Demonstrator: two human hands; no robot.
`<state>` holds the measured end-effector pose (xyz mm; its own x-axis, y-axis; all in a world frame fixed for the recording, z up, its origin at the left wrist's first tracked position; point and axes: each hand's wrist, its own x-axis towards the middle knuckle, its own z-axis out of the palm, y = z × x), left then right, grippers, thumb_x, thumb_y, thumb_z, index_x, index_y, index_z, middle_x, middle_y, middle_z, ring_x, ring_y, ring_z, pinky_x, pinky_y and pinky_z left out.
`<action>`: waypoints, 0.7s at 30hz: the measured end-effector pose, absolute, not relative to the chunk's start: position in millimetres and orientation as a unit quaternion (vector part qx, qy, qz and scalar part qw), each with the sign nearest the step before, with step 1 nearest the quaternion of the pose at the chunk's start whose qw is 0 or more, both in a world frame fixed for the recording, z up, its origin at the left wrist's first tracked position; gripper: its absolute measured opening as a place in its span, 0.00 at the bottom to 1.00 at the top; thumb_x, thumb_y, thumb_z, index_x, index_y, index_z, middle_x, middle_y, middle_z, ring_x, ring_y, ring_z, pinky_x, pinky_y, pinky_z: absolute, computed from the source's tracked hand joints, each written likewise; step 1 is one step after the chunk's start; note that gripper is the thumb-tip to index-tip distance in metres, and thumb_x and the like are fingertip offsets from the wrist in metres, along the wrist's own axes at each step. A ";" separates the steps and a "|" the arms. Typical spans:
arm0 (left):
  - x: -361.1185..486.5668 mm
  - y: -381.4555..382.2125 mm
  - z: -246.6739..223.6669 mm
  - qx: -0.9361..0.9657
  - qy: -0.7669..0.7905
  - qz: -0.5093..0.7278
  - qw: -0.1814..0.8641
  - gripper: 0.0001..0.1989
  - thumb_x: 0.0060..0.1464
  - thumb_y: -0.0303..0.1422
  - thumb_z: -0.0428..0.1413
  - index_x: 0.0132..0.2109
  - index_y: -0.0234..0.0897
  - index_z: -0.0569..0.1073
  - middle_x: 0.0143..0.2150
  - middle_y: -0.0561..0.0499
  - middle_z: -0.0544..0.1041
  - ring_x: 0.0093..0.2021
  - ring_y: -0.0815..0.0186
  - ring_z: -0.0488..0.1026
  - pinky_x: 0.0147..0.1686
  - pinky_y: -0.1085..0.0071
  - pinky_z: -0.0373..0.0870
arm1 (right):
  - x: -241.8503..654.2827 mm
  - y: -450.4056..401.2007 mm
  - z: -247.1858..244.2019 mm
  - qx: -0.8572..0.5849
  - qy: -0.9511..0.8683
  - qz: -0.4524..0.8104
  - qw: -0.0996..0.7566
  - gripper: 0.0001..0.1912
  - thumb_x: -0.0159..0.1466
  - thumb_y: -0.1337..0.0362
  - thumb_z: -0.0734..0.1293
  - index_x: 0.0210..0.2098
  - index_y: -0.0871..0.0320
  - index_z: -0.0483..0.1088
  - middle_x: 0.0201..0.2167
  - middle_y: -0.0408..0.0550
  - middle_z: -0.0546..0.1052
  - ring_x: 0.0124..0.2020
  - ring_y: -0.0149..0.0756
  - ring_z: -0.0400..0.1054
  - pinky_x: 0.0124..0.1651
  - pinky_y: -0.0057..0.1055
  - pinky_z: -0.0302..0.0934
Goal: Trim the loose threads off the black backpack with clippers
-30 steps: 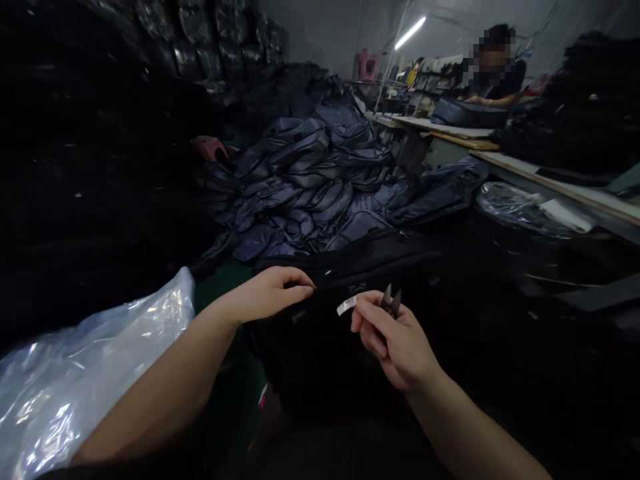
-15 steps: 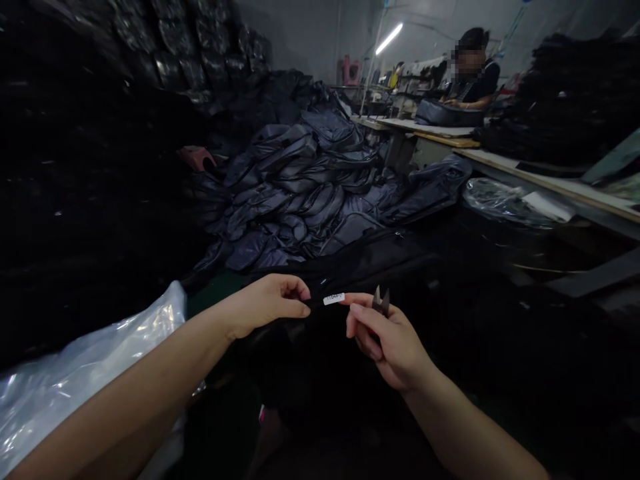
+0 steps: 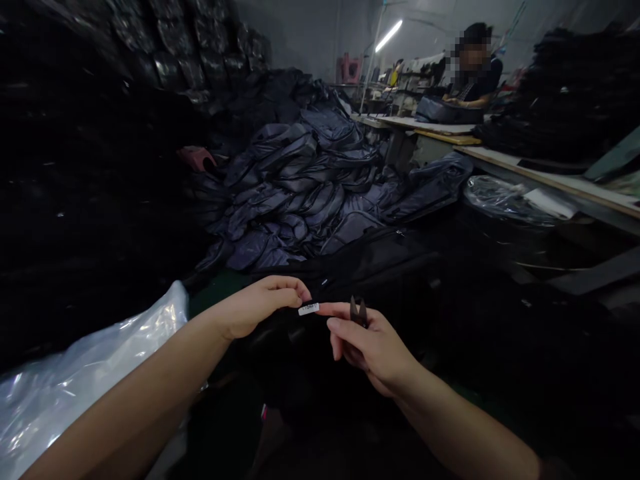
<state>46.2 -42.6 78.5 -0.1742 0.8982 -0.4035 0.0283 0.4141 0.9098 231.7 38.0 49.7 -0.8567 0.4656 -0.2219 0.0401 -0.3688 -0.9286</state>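
At the far left, a crumpled sheet of clear plastic (image 3: 120, 367) lies below the left forearm's side of the view, with dark shiny bundles (image 3: 180, 43) stacked high behind it. A pink stool (image 3: 197, 159) shows next, beside a large heap of dark blue-grey bags (image 3: 300, 183). The left hand (image 3: 265, 303) reaches in with thumb and fingertips drawn together; whether they pinch dark cloth is too dim to tell. Just below its fingertips is a small white label (image 3: 309, 309) with dark print, at the tip of the right index finger, over black cloth (image 3: 370, 263). The right hand (image 3: 370, 340) extends that finger while gripping small snips (image 3: 358, 311), their two blades pointing up and apart. Farther right, a co-worker (image 3: 477, 83) leans over a dark bag (image 3: 447, 110) on a table (image 3: 555, 172), with clear plastic wrapping (image 3: 500, 197) beneath its near edge.
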 end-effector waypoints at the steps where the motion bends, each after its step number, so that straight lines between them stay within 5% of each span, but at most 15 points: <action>1: 46.5 -42.5 78.7 0.358 0.649 0.411 0.531 0.06 0.48 0.29 0.51 0.32 0.35 0.71 0.23 0.56 0.68 0.24 0.73 0.62 0.24 0.77 0.58 | 231.4 38.2 49.3 -0.233 -0.546 0.793 0.135 0.18 0.59 0.61 0.65 0.48 0.58 0.71 0.15 0.39 0.68 0.12 0.20 0.45 0.15 0.21 0.35; 13: 50.7 -45.2 82.4 0.428 0.665 0.377 0.482 0.14 0.44 0.40 0.59 0.34 0.35 0.70 0.28 0.55 0.69 0.27 0.72 0.63 0.26 0.76 0.60 | 233.3 35.6 46.2 -0.233 -0.587 0.761 0.150 0.17 0.61 0.60 0.65 0.48 0.58 0.71 0.17 0.39 0.68 0.14 0.21 0.49 0.17 0.21 0.42; 21: 55.1 -43.5 78.3 0.435 0.695 0.362 0.443 0.14 0.45 0.42 0.57 0.32 0.35 0.71 0.25 0.56 0.67 0.25 0.73 0.61 0.23 0.76 0.57 | 245.2 58.2 68.4 -0.221 -0.791 0.486 0.299 0.12 0.62 0.63 0.63 0.45 0.56 0.71 0.30 0.44 0.72 0.29 0.30 0.65 0.32 0.27 0.60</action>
<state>55.1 -43.5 78.3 -0.2284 0.9258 -0.3013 0.2849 0.3595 0.8886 245.2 58.2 68.4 -0.7239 0.6399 0.2578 0.0599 0.4306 -0.9006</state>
